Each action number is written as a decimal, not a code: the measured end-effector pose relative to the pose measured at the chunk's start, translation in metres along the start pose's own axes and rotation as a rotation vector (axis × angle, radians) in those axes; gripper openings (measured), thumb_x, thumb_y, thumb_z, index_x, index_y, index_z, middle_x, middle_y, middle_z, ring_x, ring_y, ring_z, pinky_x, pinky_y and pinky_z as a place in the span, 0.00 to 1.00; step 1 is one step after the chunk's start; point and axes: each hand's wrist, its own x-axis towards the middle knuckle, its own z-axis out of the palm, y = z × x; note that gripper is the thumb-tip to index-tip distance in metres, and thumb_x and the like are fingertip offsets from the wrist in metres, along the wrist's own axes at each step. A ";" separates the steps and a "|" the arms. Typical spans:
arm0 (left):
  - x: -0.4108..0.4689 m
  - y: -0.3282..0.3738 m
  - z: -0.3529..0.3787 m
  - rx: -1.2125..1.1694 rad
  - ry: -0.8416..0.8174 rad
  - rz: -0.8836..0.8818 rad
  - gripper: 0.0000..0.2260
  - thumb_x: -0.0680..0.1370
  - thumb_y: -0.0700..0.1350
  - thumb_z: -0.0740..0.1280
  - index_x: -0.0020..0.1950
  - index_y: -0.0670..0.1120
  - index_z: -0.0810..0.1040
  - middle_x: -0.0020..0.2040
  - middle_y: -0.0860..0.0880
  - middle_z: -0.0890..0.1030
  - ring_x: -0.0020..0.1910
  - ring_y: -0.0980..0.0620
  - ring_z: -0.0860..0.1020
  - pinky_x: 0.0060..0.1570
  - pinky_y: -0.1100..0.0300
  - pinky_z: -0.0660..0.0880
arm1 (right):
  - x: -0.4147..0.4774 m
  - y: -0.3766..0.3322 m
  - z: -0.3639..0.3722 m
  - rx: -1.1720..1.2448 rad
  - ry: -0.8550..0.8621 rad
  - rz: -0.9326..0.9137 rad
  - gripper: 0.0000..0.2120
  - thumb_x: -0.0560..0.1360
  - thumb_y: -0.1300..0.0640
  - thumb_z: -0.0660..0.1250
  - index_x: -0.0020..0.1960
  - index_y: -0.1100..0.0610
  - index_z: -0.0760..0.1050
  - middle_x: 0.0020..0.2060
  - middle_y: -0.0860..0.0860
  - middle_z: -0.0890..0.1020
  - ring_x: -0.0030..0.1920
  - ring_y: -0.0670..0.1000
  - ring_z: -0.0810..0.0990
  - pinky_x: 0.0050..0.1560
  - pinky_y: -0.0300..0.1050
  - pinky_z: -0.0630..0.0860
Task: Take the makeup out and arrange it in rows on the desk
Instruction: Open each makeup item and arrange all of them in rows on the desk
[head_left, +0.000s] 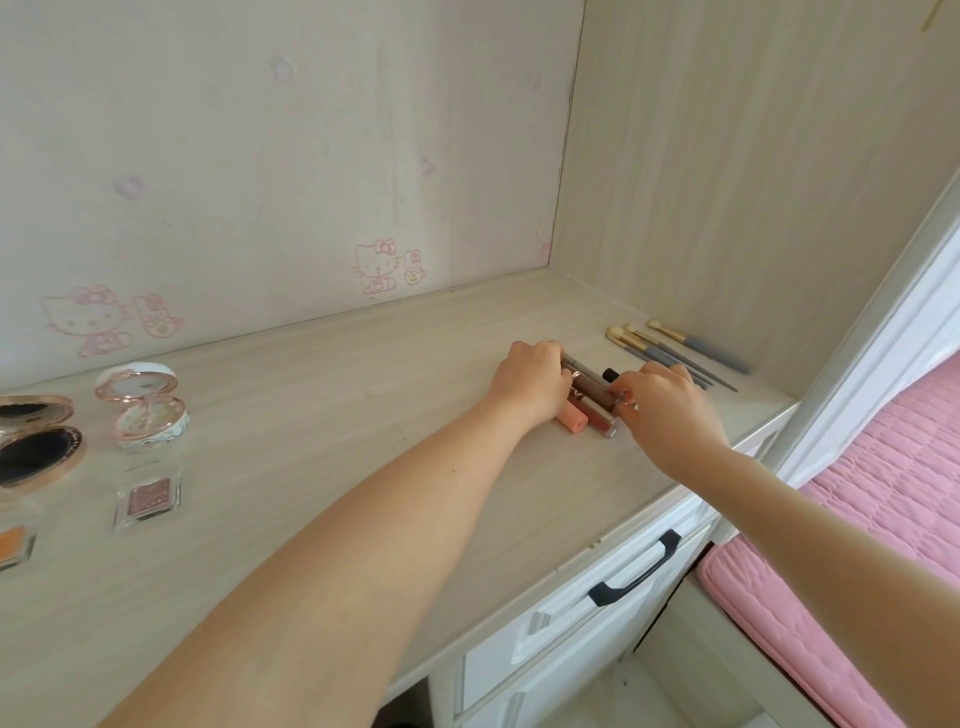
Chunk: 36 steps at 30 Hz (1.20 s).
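Several lip tubes and pencils (592, 392) lie side by side on the pale wooden desk (322, 415), with a peach tube (729, 422) nearest me. My left hand (530, 382) curls over their left ends. My right hand (667, 405) pinches their right ends, near a black cap (610, 373). Several grey-handled makeup brushes (675, 351) lie in a row to the right. On the left stand an open pink compact (143, 405), an open gold compact (36, 441), a clear eyeshadow pan (149, 496) and an orange pan (13, 540).
The desk sits in an alcove with a cartoon-cat wall (260, 182) behind and a wood panel (753, 182) at right. Below the front edge is a white drawer with a black handle (636, 569). A pink quilted bed (857, 545) lies to the right.
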 end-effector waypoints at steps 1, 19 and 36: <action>0.001 0.000 0.000 -0.019 0.009 -0.003 0.13 0.78 0.46 0.60 0.62 0.47 0.76 0.58 0.42 0.77 0.59 0.42 0.74 0.58 0.51 0.72 | 0.000 0.000 0.000 0.006 0.010 0.001 0.11 0.79 0.56 0.62 0.59 0.51 0.77 0.50 0.51 0.77 0.53 0.55 0.70 0.47 0.46 0.70; -0.036 0.004 -0.040 -0.950 0.322 -0.133 0.12 0.70 0.38 0.75 0.52 0.44 0.82 0.48 0.45 0.83 0.50 0.46 0.82 0.58 0.51 0.77 | -0.010 -0.040 -0.033 0.709 0.184 0.179 0.09 0.75 0.57 0.67 0.55 0.49 0.76 0.41 0.41 0.78 0.42 0.45 0.78 0.39 0.35 0.69; -0.175 -0.073 -0.125 -0.723 0.244 -0.063 0.12 0.66 0.41 0.78 0.47 0.47 0.81 0.43 0.50 0.85 0.39 0.55 0.82 0.43 0.66 0.77 | -0.065 -0.136 -0.051 0.727 0.070 -0.139 0.10 0.78 0.57 0.64 0.58 0.49 0.76 0.44 0.43 0.81 0.47 0.44 0.79 0.48 0.37 0.74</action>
